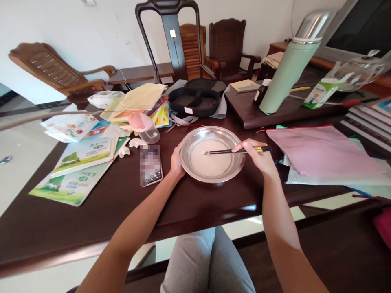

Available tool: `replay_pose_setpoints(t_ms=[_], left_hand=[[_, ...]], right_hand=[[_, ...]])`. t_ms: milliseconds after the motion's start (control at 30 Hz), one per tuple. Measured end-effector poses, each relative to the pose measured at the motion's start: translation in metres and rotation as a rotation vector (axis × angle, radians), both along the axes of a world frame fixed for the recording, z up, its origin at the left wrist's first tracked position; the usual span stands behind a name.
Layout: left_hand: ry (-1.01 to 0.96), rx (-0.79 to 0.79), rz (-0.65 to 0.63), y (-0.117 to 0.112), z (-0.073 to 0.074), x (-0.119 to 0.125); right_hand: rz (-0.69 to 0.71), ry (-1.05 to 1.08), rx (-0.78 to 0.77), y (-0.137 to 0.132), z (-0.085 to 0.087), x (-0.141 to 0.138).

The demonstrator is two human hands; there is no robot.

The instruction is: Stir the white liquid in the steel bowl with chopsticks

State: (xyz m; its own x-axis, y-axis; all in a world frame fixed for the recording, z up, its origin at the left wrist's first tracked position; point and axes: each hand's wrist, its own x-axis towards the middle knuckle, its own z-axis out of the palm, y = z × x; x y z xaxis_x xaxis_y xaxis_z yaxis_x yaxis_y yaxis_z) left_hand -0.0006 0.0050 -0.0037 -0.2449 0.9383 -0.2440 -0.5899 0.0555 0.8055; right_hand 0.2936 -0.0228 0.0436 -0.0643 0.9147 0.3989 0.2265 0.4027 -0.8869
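Note:
A shallow round metal bowl [214,178] rests on the dark wooden table in front of me. Inside it lies a whitish layer [207,167]; whether it is liquid or powder I cannot tell. My left hand [177,160] grips the bowl's left side, its fingers partly hidden behind the rim. Over the right rim, my right hand [256,156] holds a pair of black chopsticks [222,151] with gold bands near the back ends. Their tips point left and reach the whitish layer near the bowl's middle.
Left of the bowl are a phone [151,165], crumpled tissues [136,142], a pink-topped cup [145,127] and booklets [82,162]. Behind sits an open black case [195,99]. A tall green thermos [284,69] stands back right, near a pink pouch [320,148].

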Motion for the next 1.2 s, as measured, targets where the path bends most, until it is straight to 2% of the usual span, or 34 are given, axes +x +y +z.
replay_pose_setpoints(t_ms=[100,167,233,333,400,567,600,700,767,833,933,1000,1067,1133,1200], left_hand=[[-0.020,0.008,-0.004,0.000,0.002,0.002],[-0.022,0.010,-0.014,0.000,0.002,0.003],[-0.015,0.015,-0.014,0.001,0.002,0.003],[-0.005,0.003,-0.010,0.001,0.001,0.001],[-0.003,-0.009,-0.015,0.000,0.001,0.001],[-0.016,0.014,-0.019,0.000,0.003,0.002],[-0.015,0.014,-0.021,0.000,0.003,0.002],[-0.015,0.020,-0.020,0.000,0.003,0.003],[-0.013,0.019,-0.008,0.000,0.002,0.002],[-0.006,0.005,0.003,0.000,0.001,0.001],[-0.003,-0.004,0.004,0.000,0.001,0.001],[-0.008,-0.004,-0.003,0.000,0.001,0.001],[-0.012,-0.004,-0.009,0.001,0.001,0.001],[-0.014,0.005,-0.013,0.001,0.000,0.001],[-0.009,0.017,-0.016,0.001,0.000,0.001]], right_hand=[[-0.160,0.097,0.054,0.003,-0.005,0.008],[-0.178,0.164,0.061,0.004,-0.008,0.012],[-0.101,0.152,0.027,0.002,-0.008,0.011],[0.067,0.018,-0.043,-0.001,-0.002,0.003],[0.085,-0.019,-0.042,-0.001,0.000,-0.002],[-0.170,0.112,0.050,0.004,-0.007,0.008],[-0.181,0.157,0.055,0.005,-0.009,0.011],[-0.073,0.169,0.005,0.002,-0.009,0.010],[0.048,0.074,-0.041,0.000,-0.005,0.004],[0.088,0.008,-0.046,-0.001,-0.001,-0.002],[-0.035,0.026,0.007,0.001,0.000,0.000],[-0.177,0.106,0.049,0.004,-0.004,0.006],[-0.240,0.191,0.063,0.005,-0.007,0.011],[-0.181,0.198,0.031,0.004,-0.007,0.011],[-0.043,0.117,-0.029,0.001,-0.003,0.005]])
